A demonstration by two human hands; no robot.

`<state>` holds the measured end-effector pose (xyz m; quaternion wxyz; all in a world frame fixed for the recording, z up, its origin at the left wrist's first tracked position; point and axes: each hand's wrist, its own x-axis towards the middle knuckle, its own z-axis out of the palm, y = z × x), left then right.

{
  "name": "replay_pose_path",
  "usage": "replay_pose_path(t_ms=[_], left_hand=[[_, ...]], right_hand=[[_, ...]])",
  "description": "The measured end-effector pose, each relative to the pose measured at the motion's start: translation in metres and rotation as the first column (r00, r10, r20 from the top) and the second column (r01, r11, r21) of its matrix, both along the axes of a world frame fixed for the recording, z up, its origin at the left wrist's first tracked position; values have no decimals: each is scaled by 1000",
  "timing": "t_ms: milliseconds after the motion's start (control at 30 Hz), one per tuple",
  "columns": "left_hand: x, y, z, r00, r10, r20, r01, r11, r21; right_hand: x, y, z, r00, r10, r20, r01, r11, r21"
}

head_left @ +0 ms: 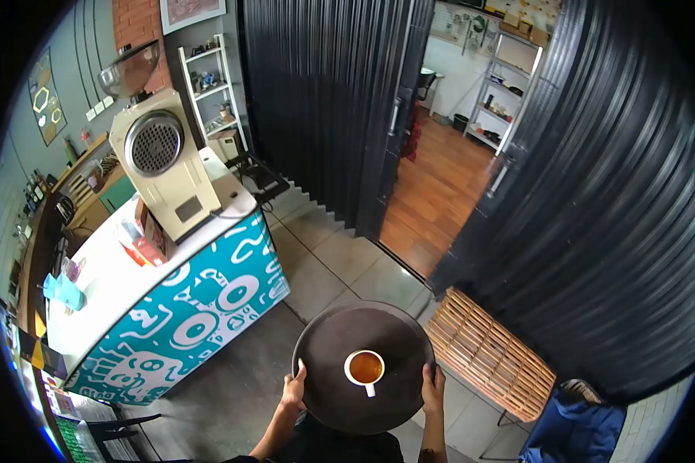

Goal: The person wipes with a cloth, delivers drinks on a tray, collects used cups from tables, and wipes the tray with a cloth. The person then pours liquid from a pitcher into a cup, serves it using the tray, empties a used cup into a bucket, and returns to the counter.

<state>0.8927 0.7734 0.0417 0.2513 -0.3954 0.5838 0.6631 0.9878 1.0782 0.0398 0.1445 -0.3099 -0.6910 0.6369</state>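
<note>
A round dark brown tray [332, 397] is held level in front of my body. On it, near the middle, stands a white cup [370, 390] of reddish-brown drink, its handle toward me. My left hand [293, 384] grips the tray's left edge, thumb on top. At the right edge, my right hand [433, 387] holds the tray the same way, with the thumb over the rim. The fingers under the tray are hidden.
A white counter [100, 266] with a teal patterned front carries a cream grinder [166, 162] and blue cups [63, 292]. Black folding doors [324, 92] stand partly open ahead. A rattan bench [490, 351] and a blue chair [575, 424] are at the right.
</note>
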Motion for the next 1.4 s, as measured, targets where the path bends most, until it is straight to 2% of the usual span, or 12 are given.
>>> replay_pose_path(t_ms=[100,367,400,467,600,633,833,933,1100,1233,1367,1400], left_hand=[[-83,13,-6,968,-59,-244,56,998,-21],[-263,73,3,989,-103,-110,88,988,-129],[-282,75,-19,991,-73,-112,66,996,-57],[-317,97,-22,986,-8,-166,20,997,71],[-382,130,5,962,40,-271,-60,996,-66],[-399,135,-1,912,71,-404,-81,997,-8],[-496,136,19,923,292,-250,-282,957,74],[-559,121,-3,903,391,-178,-408,910,-73],[-674,77,-12,910,376,-175,-371,927,64],[-760,57,-3,889,403,-216,-408,913,25],[-825,32,-50,734,152,-662,-235,971,-38],[-843,33,-22,820,295,-490,-301,951,69]], right_hand=[[-78,9,8,995,-86,-41,89,993,77],[-250,74,8,995,-7,99,-5,992,130],[-275,75,14,996,-64,64,39,941,335],[-327,113,0,1000,16,-9,-12,956,293],[-427,146,13,994,80,-78,-40,904,425],[-452,152,24,993,121,-14,-105,905,413],[-606,149,2,979,200,-49,-155,872,464],[-679,129,14,960,272,59,-274,888,370],[-796,100,24,923,360,139,-384,890,246],[-880,80,1,966,251,-69,-217,923,318],[-969,61,-7,962,270,27,-257,877,406],[-987,52,3,957,289,33,-280,884,375]])
